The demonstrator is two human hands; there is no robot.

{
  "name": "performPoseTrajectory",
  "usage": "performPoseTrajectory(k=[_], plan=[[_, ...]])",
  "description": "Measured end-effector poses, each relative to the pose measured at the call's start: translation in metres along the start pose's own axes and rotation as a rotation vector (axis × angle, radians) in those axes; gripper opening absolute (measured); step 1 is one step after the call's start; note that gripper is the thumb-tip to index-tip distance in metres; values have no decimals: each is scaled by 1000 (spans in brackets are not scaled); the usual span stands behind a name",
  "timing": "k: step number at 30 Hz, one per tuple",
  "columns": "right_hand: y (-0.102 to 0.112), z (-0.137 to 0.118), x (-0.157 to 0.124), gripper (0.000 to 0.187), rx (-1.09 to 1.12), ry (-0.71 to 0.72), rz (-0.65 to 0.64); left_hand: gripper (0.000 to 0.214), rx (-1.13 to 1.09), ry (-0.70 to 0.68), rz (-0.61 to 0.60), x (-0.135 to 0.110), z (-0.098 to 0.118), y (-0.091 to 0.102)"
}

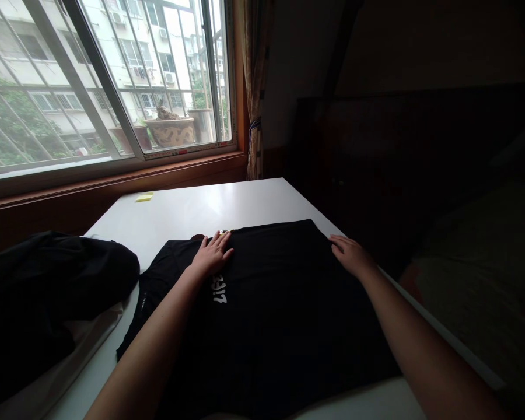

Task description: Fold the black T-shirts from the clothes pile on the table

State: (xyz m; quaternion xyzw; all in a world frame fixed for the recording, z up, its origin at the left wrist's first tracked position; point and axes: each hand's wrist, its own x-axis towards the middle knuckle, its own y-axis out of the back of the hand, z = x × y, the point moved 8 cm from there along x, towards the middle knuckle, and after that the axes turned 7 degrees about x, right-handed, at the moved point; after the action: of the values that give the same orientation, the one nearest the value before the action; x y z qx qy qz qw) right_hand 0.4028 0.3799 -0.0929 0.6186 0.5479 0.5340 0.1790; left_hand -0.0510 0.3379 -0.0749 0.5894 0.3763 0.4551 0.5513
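A black T-shirt (284,303) with white lettering lies spread flat across the white table (245,201). Its neck end points left and its hem lies toward the right. My left hand (213,252) rests palm down on the upper part of the shirt, fingers spread, just above the lettering. Near those fingertips a small yellow-and-white thing shows at the shirt's far edge, partly hidden. My right hand (350,254) is at the shirt's far right, by the hem and the table edge, with fingers stretched out. Nothing is held in either hand.
A heap of dark clothing (56,286) lies at the left, with pale fabric under it. A yellow sticky-note pad (144,197) sits near the table's far left corner. Behind stand a barred window (114,76) and a tied curtain (254,93). Dark furniture fills the right.
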Motion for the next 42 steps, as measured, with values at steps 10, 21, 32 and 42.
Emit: performPoseTrajectory(k=[10, 21, 32, 42], plan=[[1, -1, 1, 38, -2, 9, 3, 64, -50, -5, 115, -15, -4, 11], [0, -6, 1, 39, -84, 25, 2, 44, -165, -161, 142, -164, -22, 52], [21, -44, -15, 47, -499, -80, -96, 47, 24, -381, 189, -320, 19, 78], [54, -5, -107, 57, -210, -359, -243, 45, 268, -532, 275, -341, 37, 82]])
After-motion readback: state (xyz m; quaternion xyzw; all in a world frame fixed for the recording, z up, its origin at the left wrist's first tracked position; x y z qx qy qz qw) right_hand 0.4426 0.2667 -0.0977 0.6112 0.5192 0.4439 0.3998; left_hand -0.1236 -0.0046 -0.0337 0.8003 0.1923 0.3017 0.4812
